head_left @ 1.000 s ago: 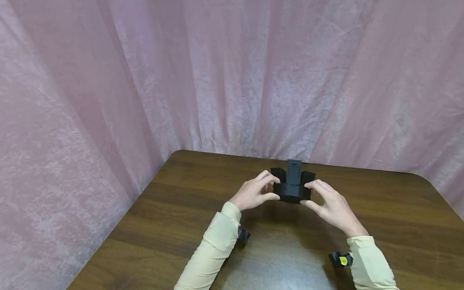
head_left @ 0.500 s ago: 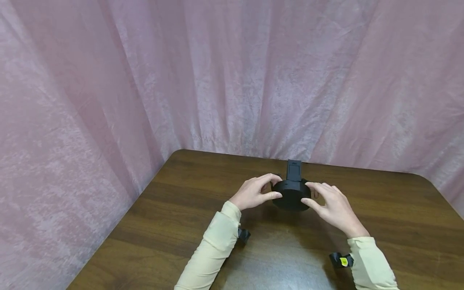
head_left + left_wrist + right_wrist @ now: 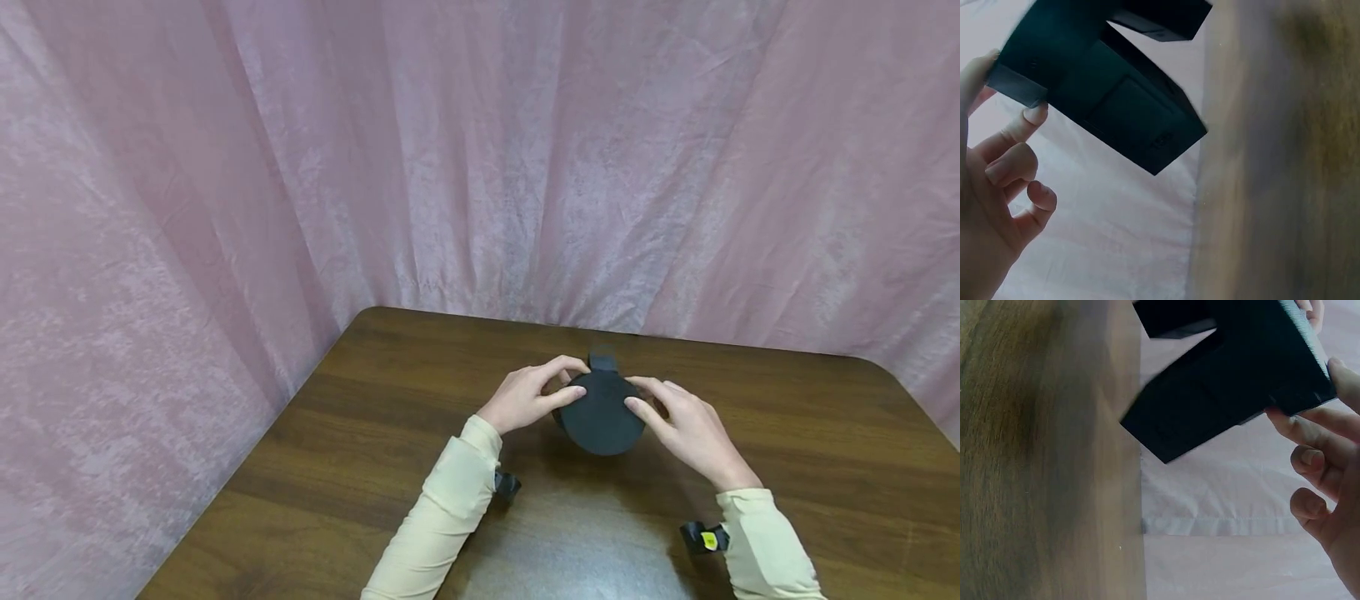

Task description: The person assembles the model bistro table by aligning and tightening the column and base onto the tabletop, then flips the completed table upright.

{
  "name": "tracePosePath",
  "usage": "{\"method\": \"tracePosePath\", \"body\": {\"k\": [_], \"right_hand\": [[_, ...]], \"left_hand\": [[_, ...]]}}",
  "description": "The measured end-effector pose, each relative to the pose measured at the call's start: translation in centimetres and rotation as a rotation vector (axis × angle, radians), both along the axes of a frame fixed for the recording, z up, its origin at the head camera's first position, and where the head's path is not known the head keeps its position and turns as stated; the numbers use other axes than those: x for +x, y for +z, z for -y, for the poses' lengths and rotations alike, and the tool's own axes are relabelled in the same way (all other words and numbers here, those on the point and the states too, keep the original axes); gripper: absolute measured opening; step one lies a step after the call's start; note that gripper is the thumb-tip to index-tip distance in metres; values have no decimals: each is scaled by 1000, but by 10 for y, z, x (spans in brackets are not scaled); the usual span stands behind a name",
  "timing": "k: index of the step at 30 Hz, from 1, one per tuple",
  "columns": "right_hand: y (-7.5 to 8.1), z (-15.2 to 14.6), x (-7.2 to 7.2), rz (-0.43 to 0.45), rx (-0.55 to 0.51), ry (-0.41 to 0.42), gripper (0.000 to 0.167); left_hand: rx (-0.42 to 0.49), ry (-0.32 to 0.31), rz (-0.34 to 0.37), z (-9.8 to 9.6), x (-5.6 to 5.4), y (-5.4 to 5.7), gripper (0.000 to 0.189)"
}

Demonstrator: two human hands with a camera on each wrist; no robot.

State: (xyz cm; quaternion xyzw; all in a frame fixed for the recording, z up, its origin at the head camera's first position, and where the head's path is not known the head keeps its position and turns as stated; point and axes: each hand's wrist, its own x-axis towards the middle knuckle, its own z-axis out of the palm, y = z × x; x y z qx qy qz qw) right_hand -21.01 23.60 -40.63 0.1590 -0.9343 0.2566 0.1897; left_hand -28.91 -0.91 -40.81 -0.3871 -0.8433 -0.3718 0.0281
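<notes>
Both hands hold one black object with a round flat face point(image 3: 603, 417) and several blocky arms, raised over the table. In the head view the round face is turned up toward the camera, and one arm point(image 3: 602, 362) shows past its far edge. My left hand point(image 3: 525, 400) pinches the left rim between thumb and fingers; my right hand point(image 3: 690, 429) pinches the right rim likewise. In the left wrist view a broad arm point(image 3: 1141, 119) bears a faint rectangular outline and small marking. Another arm point(image 3: 1179, 406) shows in the right wrist view, pointing away from the fingers.
The brown wooden table point(image 3: 360, 433) spreads below the hands. A pink curtain point(image 3: 465, 167) hangs behind its far edge and along the left side. Small black wrist cameras point(image 3: 705, 537) hang under both pale sleeves point(image 3: 442, 508).
The black object has been tipped over: its arms swing away and down behind it, and its round flat face now turns toward the head camera. Both hands keep their hold and barely shift.
</notes>
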Motion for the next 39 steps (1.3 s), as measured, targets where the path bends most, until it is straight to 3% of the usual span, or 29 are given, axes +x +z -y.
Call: {"method": "tracePosePath", "body": {"k": [12,19,27,34,39], "right_hand": [[-6,-1,-2,238,-49,80,39],[-14,-2,-6,370,-79,130,38],[-24,3,-7,490,-142,158,37],[-31,5,-4,567,-206,156,39],[-36,7,0,632,-254,161,39]], "left_hand": [[-25,-50,198,-4,-1,-8,32],[-49,-81,299,-7,-6,-22,32],[-4,-88,436,-3,-6,-38,28],[10,-46,490,-1,1,-52,23],[29,-50,517,1,8,-58,22]]}}
